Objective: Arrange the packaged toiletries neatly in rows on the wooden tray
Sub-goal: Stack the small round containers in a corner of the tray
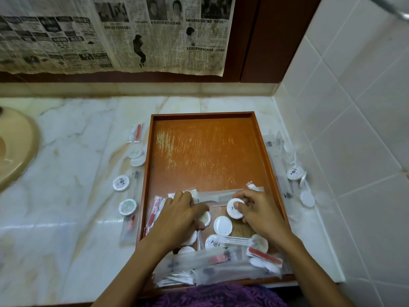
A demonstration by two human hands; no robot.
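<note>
Head view: on the wooden tray (261, 151), the right hand (261, 211) pinches a round white soap packet (234, 209); the left hand (179, 214) presses flat, fingers straight, on a long clear sachet (218, 194) lying crosswise, left to right.

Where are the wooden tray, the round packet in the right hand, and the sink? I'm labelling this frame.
wooden tray (199, 151): head view, bare floor of the tray.
round packet (232, 208): head view, its white top face.
sink (20, 149): head view, beige rim.
</note>
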